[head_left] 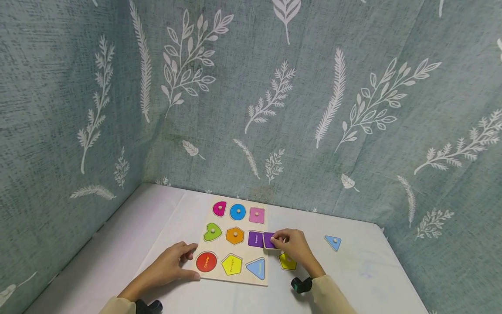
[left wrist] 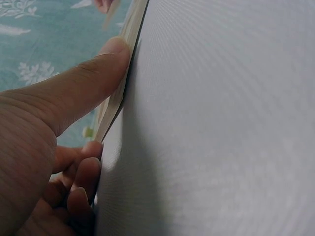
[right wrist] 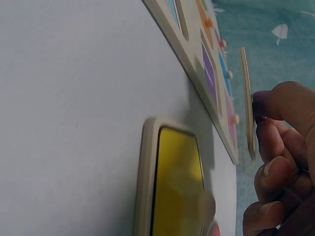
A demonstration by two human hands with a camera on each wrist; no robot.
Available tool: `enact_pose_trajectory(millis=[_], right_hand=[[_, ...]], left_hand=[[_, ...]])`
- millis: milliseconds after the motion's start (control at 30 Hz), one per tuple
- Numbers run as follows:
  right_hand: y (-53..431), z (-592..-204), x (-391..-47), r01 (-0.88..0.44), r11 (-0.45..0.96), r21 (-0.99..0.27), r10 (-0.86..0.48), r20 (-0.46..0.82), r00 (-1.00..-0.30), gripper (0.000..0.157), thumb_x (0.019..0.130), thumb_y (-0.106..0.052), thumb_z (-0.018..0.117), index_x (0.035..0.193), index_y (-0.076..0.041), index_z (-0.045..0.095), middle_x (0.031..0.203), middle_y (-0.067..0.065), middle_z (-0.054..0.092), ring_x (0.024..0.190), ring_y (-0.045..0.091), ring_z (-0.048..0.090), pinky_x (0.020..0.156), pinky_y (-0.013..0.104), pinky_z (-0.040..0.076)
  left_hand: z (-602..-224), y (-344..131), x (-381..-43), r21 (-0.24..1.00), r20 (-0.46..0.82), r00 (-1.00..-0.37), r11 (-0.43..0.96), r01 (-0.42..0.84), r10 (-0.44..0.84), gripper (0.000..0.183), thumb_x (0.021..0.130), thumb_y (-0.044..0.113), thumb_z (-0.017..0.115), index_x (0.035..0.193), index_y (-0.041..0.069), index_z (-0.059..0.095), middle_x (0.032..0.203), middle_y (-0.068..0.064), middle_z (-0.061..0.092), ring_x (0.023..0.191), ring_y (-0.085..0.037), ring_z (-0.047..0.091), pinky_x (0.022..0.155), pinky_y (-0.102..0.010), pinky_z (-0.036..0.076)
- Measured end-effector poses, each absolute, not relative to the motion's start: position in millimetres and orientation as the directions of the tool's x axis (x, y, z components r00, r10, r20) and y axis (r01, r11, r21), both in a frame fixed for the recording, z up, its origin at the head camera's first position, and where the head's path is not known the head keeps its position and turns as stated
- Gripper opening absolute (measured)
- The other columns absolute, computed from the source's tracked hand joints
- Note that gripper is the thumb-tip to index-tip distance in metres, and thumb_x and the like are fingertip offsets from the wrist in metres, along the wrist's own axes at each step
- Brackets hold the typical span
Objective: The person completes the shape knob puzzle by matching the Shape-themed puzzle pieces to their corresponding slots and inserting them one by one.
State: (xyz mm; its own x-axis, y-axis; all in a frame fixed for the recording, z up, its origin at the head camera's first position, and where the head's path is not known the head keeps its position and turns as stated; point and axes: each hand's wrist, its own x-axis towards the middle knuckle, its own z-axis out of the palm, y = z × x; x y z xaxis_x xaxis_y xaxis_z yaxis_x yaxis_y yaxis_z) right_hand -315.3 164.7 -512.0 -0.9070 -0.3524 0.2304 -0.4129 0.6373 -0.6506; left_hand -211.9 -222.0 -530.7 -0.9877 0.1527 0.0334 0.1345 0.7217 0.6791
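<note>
A wooden shape puzzle board (head_left: 235,279) lies on the table. My left hand (head_left: 172,264) holds its near left corner, with the thumb (left wrist: 115,51) against the board's edge and the other fingers bent beside it. My right hand (head_left: 294,244) pinches a purple square piece (head_left: 269,240) by its knob; in the right wrist view this piece (right wrist: 248,103) shows edge-on, raised above the board. Just left of it is the purple square recess (head_left: 256,239). Below the right hand, a yellow pentagon piece (head_left: 288,261) lies beside the board, partly hidden in the head view.
A blue triangle piece (head_left: 333,242) lies farther right on the white table (head_left: 364,270). Knobbed pieces sit in the board's far and middle rows. Its near row shows red circle (head_left: 206,261), yellow pentagon (head_left: 232,264) and blue triangle (head_left: 256,268) recesses. Patterned cloth walls (head_left: 235,109) surround the table.
</note>
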Motion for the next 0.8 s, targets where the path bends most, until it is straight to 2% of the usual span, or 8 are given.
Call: enact_pose_trajectory(millis=[233,433,800], right_hand=[[149,-514,-319,-0.395,0.615,-0.682,-0.362,0.201,-0.910,0.009,0.092,-0.026,0.080,0.088,-0.018,0.077,0.070,-0.008,0.058,0.066,0.011,0.051,0.055,0.022,0.040],[135,-519,-323,-0.387,0.621,-0.682,-0.359,0.191,-0.913,0.010,0.091,-0.027,0.080,0.087,-0.019,0.076,0.068,-0.009,0.056,0.068,0.009,0.050,0.059,0.021,0.040],[118,-522,-327,-0.347,0.621,-0.703,-0.360,0.138,-0.923,0.010,0.092,-0.027,0.079,0.088,-0.019,0.075,0.069,-0.006,0.058,0.070,0.012,0.053,0.059,0.022,0.043]], left_hand=[[-529,-225,-210,0.675,0.075,-0.974,0.708,0.207,0.213,0.087,0.063,0.038,0.099,0.131,-0.004,0.065,0.088,0.006,0.050,0.083,-0.013,0.046,0.073,-0.027,0.041],[-528,-225,-210,0.684,0.065,-0.977,0.704,0.192,0.203,0.086,0.063,0.037,0.099,0.131,-0.004,0.065,0.088,0.005,0.050,0.084,-0.015,0.047,0.074,-0.027,0.041],[-529,-223,-211,0.690,0.046,-0.983,0.706,0.162,0.180,0.088,0.062,0.038,0.099,0.131,-0.003,0.065,0.088,0.004,0.050,0.085,-0.016,0.048,0.074,-0.027,0.043]])
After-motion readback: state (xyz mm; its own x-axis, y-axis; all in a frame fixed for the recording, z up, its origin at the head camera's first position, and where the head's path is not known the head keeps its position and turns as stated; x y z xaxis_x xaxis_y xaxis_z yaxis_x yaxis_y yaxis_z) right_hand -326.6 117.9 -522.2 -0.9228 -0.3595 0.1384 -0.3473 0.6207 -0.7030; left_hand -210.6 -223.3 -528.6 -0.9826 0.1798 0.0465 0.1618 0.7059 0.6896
